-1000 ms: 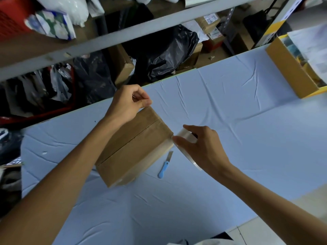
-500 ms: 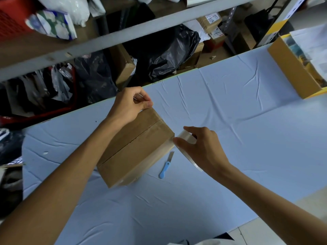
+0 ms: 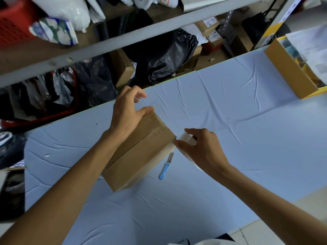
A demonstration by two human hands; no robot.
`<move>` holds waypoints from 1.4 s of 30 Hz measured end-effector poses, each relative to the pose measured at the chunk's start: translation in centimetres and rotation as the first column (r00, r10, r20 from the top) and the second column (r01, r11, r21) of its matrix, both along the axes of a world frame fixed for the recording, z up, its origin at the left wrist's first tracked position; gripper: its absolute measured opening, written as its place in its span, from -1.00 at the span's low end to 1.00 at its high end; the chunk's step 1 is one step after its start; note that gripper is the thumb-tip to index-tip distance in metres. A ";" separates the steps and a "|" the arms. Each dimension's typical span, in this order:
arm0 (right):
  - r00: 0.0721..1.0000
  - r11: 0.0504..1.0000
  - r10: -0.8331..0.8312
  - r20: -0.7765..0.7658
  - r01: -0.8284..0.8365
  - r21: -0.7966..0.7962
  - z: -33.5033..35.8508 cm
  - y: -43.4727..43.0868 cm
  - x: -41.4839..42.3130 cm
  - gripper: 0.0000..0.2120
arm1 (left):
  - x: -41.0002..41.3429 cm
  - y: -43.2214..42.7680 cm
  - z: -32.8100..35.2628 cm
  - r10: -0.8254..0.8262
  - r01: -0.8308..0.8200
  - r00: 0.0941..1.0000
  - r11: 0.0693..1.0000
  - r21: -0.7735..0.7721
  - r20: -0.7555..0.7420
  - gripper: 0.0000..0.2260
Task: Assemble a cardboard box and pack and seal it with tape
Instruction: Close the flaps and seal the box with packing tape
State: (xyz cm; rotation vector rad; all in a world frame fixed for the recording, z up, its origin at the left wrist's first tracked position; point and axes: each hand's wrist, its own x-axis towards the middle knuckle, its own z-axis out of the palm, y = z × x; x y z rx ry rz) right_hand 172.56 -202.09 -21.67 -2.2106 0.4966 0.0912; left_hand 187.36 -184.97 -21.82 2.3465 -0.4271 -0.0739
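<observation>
- pinching grip, head view: the right hand (image 3: 203, 151) holds the clear tape roll (image 3: 188, 137) between thumb and fingers, right at the right-hand corner of the cardboard box (image 3: 141, 156). the left hand (image 3: 127, 112) presses its thumb on the far end of the box top, with fingers loosely spread and lifted, holding nothing that can be made out.
- position, head view: the box sits near the middle of the pale-covered table (image 3: 230, 121), flaps closed, centre seam running far to near. the tape is clear, so whether it already covers the seam cannot be told.
- handling (judged): the box looks light and is stiff at its edges and corners. the flaps will likely give if pushed beside the seam, so steady it at a corner or side wall. the tape is thin and sticky and apt to fold on itself; keep it taut and hold the roll by its rim.
- surroundings, head view: a blue-handled cutter (image 3: 165, 169) lies just beside the box's right side. an open carton (image 3: 290, 68) stands at far right.
</observation>
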 end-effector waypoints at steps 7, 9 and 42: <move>0.999 1.000 -0.016 -0.029 0.015 -0.008 0.1 -0.1 0.0 -0.40 | -0.8 -0.8 0.6 -0.065 0.068 0.996 0.995 0.068 -0.055 -0.91; 0.999 1.000 -0.018 -0.033 0.017 -0.017 0.2 0.0 0.0 -0.42 | -0.9 -1.2 0.5 -0.038 0.045 0.993 0.997 0.063 -0.112 -0.86; 0.996 0.995 0.089 -0.012 -0.089 -0.048 0.1 -0.5 0.6 -0.49 | -5.4 1.0 1.3 -0.551 0.483 0.835 0.736 0.474 0.004 -0.36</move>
